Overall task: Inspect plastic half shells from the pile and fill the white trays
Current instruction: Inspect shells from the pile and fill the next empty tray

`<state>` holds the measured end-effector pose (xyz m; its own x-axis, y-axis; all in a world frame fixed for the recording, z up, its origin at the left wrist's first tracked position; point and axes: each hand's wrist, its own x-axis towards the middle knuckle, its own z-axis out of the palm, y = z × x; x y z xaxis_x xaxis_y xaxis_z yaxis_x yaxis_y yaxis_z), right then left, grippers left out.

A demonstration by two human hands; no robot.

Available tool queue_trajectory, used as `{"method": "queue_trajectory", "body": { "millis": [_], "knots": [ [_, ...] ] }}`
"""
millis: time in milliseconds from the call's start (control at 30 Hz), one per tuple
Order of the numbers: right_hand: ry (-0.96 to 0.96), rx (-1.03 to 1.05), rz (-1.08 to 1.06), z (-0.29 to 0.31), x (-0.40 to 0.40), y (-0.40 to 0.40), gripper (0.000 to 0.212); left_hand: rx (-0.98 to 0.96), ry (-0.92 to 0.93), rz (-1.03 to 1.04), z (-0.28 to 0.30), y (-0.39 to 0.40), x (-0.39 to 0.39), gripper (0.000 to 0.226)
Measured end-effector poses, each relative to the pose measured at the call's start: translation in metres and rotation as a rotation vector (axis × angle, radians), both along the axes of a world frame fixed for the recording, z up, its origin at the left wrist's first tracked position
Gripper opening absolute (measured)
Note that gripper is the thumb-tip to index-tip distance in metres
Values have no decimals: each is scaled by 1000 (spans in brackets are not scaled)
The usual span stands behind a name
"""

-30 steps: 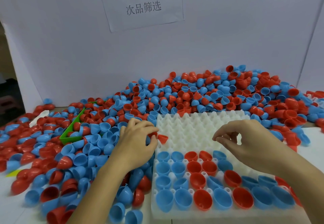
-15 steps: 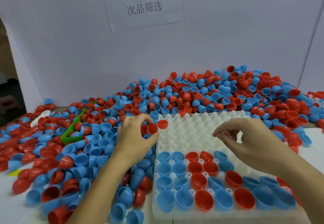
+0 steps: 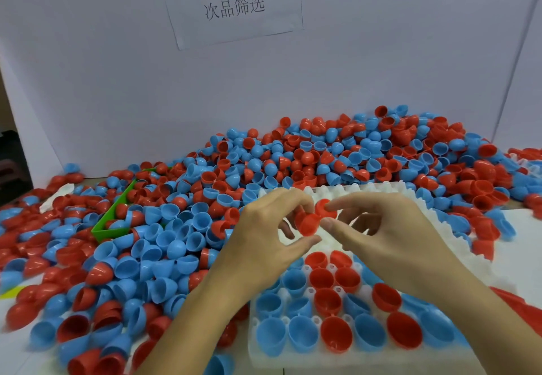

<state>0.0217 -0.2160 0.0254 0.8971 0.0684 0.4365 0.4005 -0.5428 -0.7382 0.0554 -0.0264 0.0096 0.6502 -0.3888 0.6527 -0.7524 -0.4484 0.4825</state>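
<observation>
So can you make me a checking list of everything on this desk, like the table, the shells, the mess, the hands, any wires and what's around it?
Surface: white table, mostly buried under shells.
Job's things: white tray, near rows filled with blue and red shells, far rows bare; big red and blue pile behind and to the left of it.
Clutter: green bin half buried in the pile, left.
Grips: left hand and right hand meet above the tray, both pinching red shells; these look like two, nested or touching.
Cables: nothing seen.
Surroundings: white backboard with a printed paper sign.
</observation>
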Motion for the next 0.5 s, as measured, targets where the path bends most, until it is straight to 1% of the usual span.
{"method": "queue_trajectory", "body": {
  "millis": [167, 267, 367, 433, 500],
  "knots": [
    [-5, 1, -52, -6, 1, 6, 7, -47, 61, -61, 1, -5, -4, 30],
    [-3, 31, -74, -7, 4, 4, 14, -125, 205, -142, 1, -5, -6, 37],
    [21, 26, -89, -4, 6, -4, 17, -186, 357, -186, 0, -5, -6, 41],
    [39, -37, -119, 1, 8, -18, 18, -248, 376, -154, 0, -3, -5, 38],
    [87, -184, -139, 7, 9, -39, 19, -309, 360, -82, 2, 4, -1, 32]
  ]
}}
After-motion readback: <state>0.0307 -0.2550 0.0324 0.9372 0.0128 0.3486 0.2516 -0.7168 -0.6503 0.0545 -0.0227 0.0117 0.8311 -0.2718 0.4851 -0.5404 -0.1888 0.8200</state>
